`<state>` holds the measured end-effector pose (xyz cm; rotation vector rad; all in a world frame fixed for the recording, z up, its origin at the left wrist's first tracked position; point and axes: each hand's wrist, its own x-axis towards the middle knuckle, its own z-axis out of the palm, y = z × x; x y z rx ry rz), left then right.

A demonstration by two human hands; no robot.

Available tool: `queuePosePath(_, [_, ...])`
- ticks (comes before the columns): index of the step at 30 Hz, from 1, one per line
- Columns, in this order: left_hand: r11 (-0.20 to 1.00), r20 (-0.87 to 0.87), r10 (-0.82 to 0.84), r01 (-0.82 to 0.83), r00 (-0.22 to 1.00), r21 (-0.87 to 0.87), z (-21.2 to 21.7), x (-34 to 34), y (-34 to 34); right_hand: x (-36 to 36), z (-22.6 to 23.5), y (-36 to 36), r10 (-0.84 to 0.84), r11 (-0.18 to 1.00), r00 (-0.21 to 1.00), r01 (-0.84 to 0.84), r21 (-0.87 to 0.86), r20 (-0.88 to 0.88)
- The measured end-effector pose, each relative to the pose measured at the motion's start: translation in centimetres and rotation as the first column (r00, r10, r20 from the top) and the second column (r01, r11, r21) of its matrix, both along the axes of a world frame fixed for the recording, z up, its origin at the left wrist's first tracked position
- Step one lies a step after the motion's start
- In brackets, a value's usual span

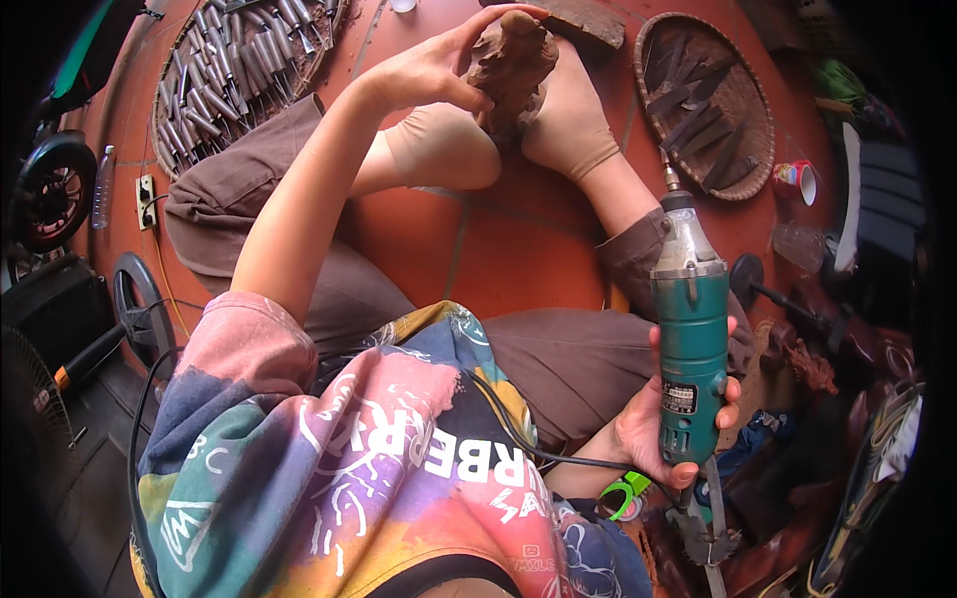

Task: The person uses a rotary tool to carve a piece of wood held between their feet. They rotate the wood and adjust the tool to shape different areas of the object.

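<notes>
My right hand (653,424) is wrapped round the teal body of a die grinder (690,344), held upright with its silver nose and thin bit pointing away from me. A black cord runs from its lower end across my shirt. Farther off, my left hand (439,70) grips a brown carved wood piece (513,75) from its left side, thumb and fingers around it. The carving stands between my two feet in beige socks (444,148), which press near its base. The bit is well apart from the carving.
A round woven basket (164,140) at far left holds many chisels. Another woven basket (763,110) at far right holds dark flat wooden pieces. Beside it lie a red cup (795,183) and a clear plastic cup (797,244). A wood block (588,22) lies beyond my feet. A power strip (147,202) sits left.
</notes>
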<state>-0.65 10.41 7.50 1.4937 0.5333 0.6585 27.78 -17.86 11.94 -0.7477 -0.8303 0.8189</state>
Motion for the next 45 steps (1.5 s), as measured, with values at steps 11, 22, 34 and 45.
queuePosePath(11, [0.998,-0.073,-0.012,0.016,0.997,0.058,-2.4,-1.3,1.8,0.0,0.4,0.9,0.06,0.996,0.995,-0.053,0.077,-0.081])
queuePosePath(22, [0.994,-0.065,0.083,-0.078,0.994,0.078,-3.2,-1.7,1.1,-0.4,0.5,1.6,0.168,0.978,0.959,-0.131,0.165,-0.23])
queuePosePath(34, [0.452,-0.026,0.373,-0.157,0.927,0.878,6.9,4.2,-14.4,0.5,-1.5,3.9,0.362,0.932,0.854,-0.326,0.159,-0.374])
queuePosePath(45, [0.177,0.029,0.504,-0.136,0.863,0.975,4.6,10.9,-11.2,-1.3,-3.0,5.4,0.265,0.963,0.807,-0.249,0.104,-0.528])
